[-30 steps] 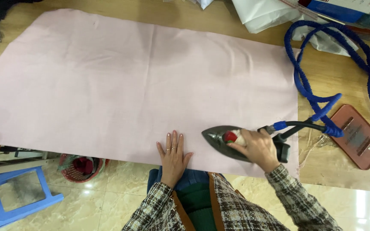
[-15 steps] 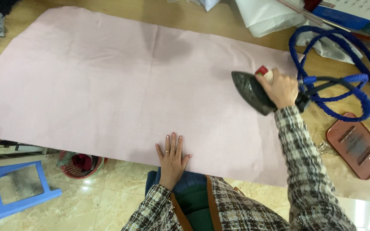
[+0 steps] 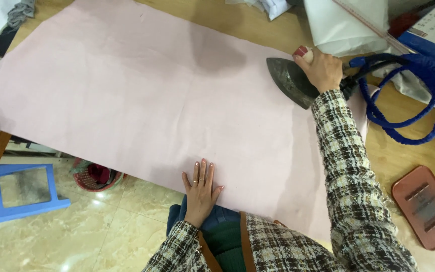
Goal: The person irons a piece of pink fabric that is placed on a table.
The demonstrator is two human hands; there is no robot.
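A smooth, pale pink sheet of cloth [image 3: 142, 95] covers the wooden desk [image 3: 399, 156]. The left hand [image 3: 201, 187] lies flat, fingers apart, on its near edge. The right hand [image 3: 323, 68], its grip clamped on the dark pointed metal iron [image 3: 290, 80], has pushed it farther up the cloth's right side.

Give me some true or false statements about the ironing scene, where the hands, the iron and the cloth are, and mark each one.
1. The right hand grips the iron. True.
2. The left hand lies flat on the pink cloth. True.
3. The iron sits at the cloth's near edge. False: it is at the far edge.
4. The iron's hose is red. False: it is blue.
5. The reddish rest pad lies on the table, apart from the iron. True.
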